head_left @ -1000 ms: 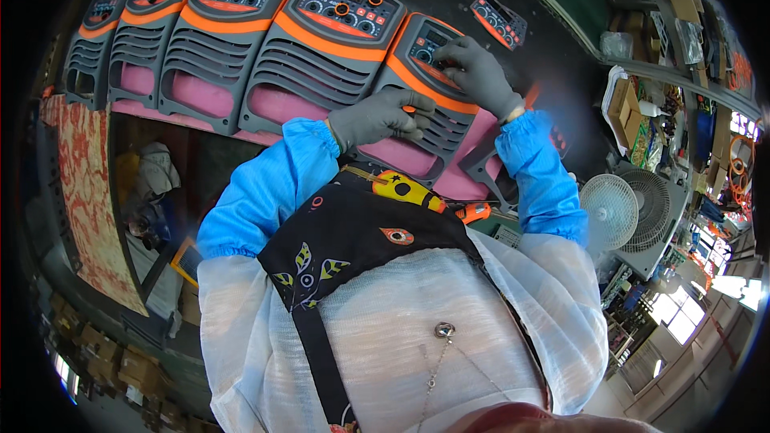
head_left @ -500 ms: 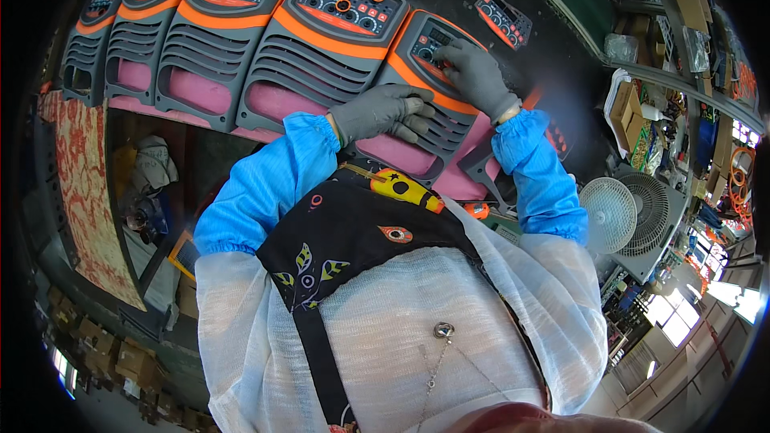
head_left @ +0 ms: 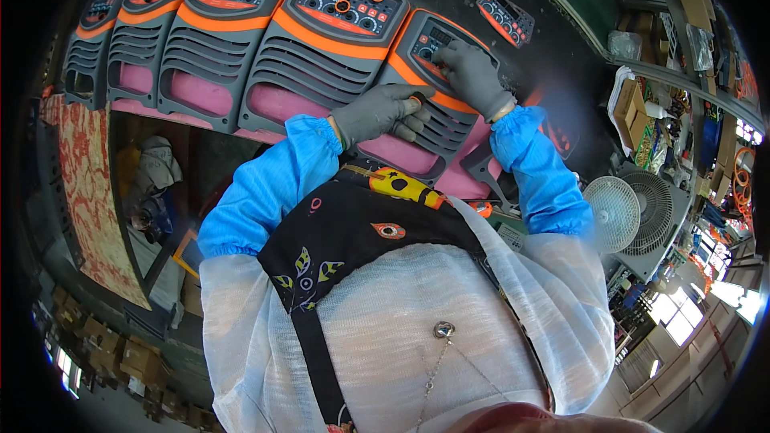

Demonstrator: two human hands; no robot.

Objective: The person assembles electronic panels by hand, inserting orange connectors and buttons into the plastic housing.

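Front panel point(head_left: 437, 104) under both hands' fingers point(head_left: 417, 108).

- Four machine front panels point(head_left: 317, 48) stood side by side in a row on the tabletop point(head_left: 553, 0).
- The panel at the right end point(head_left: 433, 88) lay closest to the person.
- The left hand point(head_left: 381, 112) rested on the lower part of that panel.
- The right hand point(head_left: 473, 76) lay on its upper part, to the right of the left hand.
- A small loose panel point(head_left: 505, 18) lay behind the right hand, farther back on the tabletop.
- Two fans point(head_left: 634, 208) stood to the right, below the tabletop edge.
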